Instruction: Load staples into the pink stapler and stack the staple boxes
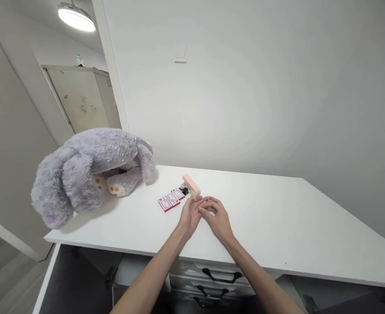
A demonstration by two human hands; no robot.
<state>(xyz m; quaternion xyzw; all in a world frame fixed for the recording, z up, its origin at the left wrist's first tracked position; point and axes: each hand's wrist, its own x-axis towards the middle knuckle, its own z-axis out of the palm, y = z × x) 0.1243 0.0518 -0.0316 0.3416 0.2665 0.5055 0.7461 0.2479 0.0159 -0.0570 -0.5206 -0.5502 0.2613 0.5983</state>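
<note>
My left hand (191, 214) is palm up over the white tabletop, its fingers loosely stretched toward my right hand (217, 216). The right thumb and forefinger close in a pinch against the left fingers. Whatever lies in the pinch is too small or hidden to make out. Just beyond the left fingertips is a pink stapler (191, 184), its near end close to the hand. Beside it sits a small black item (184, 190), partly covered. Several red-and-white small boxes (171, 200) lie in a row left of my left hand.
A large grey-lilac plush toy (104, 148) slumps over the left part of the white tabletop (277, 218). Behind rises a wall with a switch (180, 55). Below the front edge are drawers with black handles (221, 276), flanked by open cupboard compartments.
</note>
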